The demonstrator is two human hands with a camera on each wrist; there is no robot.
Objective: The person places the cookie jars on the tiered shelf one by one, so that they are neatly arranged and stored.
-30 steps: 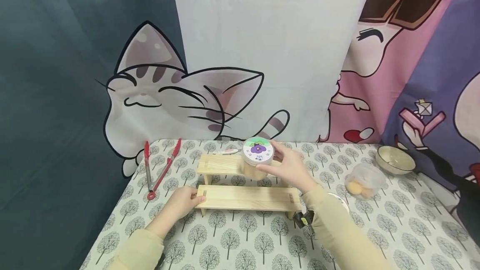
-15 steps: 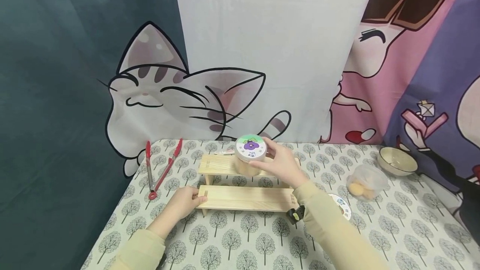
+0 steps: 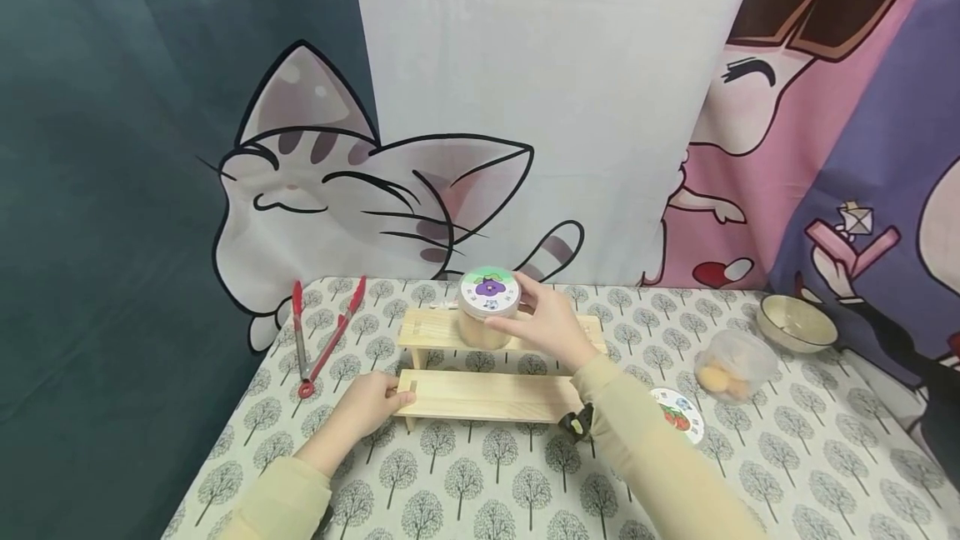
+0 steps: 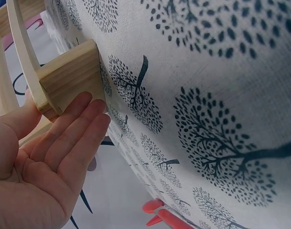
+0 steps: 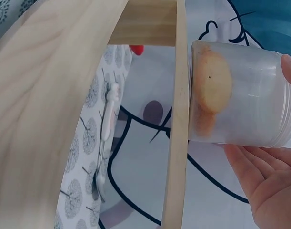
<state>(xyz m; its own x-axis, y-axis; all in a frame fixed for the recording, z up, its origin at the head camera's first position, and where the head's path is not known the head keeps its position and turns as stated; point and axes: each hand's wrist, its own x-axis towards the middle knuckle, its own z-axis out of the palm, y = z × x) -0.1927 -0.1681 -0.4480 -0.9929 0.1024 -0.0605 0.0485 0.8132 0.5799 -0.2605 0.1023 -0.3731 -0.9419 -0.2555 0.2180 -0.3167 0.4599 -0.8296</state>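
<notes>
In the head view a two-tier wooden shelf (image 3: 480,395) stands on the cloth. My left hand (image 3: 365,404) holds the left end of its lower board, thumb on top; the left wrist view shows the fingers extended beneath, beside the wooden leg (image 4: 71,76). Above the upper board (image 3: 431,328), my right hand (image 3: 549,328) grips a clear plastic jar (image 3: 483,334) from its right side, near the lid. A purple picture marks its white-and-green lid (image 3: 490,292). Through the jar wall in the right wrist view, round cookies (image 5: 214,81) are visible; the base appears to touch the board.
Red-handled tongs (image 3: 305,390) lie spread at left. On the right are a round lid with a red picture (image 3: 678,417), a clear container (image 3: 742,350) holding yellowish pieces and a cream bowl (image 3: 813,325). Behind the shelf lies a white-handled utensil (image 5: 108,121).
My right hand has carried the jar left and slightly back along the upper board. More of the red-picture lid shows. The left hand keeps its place on the shelf.
</notes>
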